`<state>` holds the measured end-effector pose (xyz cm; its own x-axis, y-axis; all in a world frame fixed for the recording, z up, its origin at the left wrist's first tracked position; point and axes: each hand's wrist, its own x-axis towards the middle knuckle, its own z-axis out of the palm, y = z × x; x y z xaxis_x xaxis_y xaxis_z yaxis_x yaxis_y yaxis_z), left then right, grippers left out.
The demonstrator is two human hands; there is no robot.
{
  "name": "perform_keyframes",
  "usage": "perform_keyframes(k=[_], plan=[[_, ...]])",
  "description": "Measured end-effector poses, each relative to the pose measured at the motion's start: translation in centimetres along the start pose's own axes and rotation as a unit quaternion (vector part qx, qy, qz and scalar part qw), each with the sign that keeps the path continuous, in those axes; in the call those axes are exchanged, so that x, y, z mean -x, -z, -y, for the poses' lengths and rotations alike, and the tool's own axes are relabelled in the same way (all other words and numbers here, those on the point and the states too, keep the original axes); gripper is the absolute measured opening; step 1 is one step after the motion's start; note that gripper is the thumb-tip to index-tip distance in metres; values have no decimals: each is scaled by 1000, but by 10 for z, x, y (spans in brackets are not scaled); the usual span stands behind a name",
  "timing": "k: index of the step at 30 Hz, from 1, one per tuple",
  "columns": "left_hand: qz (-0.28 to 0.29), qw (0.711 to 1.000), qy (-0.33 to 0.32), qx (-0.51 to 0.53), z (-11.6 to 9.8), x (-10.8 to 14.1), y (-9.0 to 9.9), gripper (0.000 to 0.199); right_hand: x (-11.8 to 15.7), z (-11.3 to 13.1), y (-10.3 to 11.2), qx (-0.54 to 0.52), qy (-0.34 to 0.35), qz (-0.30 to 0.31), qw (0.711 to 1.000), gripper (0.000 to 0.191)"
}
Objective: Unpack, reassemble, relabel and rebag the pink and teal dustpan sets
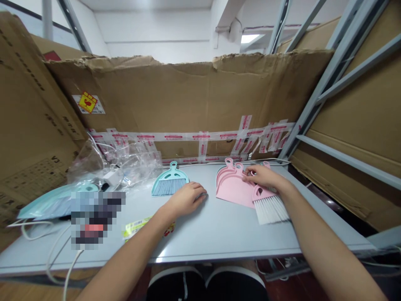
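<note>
My left hand (188, 198) rests palm down on the table, its fingers loosely stretched and holding nothing. Just beyond it lies a teal dustpan (173, 172) with a blue-bristled hand brush (170, 187) nested in it. On the right, my right hand (263, 175) has its thumb and fingers closed at the handle of a pink dustpan (234, 190). Another pink dustpan (229, 161) sits behind that one, mostly covered. Below my right wrist is a pink hand brush (270, 207) with white bristles, angled over the dustpan's right edge and partly hidden by my hand.
Clear plastic bags (138, 163) and a bagged teal dustpan (53, 202) are heaped at the left, near white cables (52, 259). A yellow-green packet (136, 228) lies under my left forearm. Cardboard (188, 96) walls the back; metal shelf posts (313, 113) stand right.
</note>
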<state>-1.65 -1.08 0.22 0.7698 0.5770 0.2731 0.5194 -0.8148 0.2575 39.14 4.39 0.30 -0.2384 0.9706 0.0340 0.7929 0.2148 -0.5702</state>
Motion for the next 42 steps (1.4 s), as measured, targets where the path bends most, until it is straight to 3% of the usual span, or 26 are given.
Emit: perform_keyframes(k=[6, 9, 14, 18, 20, 23, 27, 29, 32, 37, 40, 42], plan=[[-35, 998, 36, 45, -7, 0, 0, 31, 15, 14, 21, -30, 25, 42, 998, 51], [-58, 983, 96, 144, -16, -1, 1, 42, 22, 37, 19, -54, 28, 61, 996, 49], [-44, 920, 177, 346, -21, -5, -5, 62, 15, 90, -28, -111, 122, 42, 985, 43], [-28, 903, 198, 381, -10, -8, -11, 51, 5, 112, -64, -143, 115, 1, 983, 45], [-36, 900, 210, 381, -5, -8, -11, 42, 4, 112, -66, -168, 91, -6, 982, 44], [-55, 901, 224, 369, -1, -7, -9, 35, 8, 99, -51, -231, 55, 12, 971, 42], [-74, 902, 230, 357, 0, -6, -7, 33, 17, 76, -20, -305, -7, 134, 943, 54], [-85, 905, 230, 347, 0, -6, -6, 35, 19, 69, -10, -335, -10, 165, 927, 59], [-83, 914, 222, 330, -2, -6, -6, 41, 20, 73, -11, -387, 1, 123, 914, 56], [-73, 896, 198, 391, -13, -9, -6, 56, 15, 106, -42, -446, 25, 27, 894, 53], [-45, 880, 181, 437, -20, -10, -7, 62, 15, 124, -59, -372, 66, -31, 925, 48], [-21, 890, 169, 422, -25, -9, -7, 60, 17, 132, -66, -298, 111, -73, 945, 42]])
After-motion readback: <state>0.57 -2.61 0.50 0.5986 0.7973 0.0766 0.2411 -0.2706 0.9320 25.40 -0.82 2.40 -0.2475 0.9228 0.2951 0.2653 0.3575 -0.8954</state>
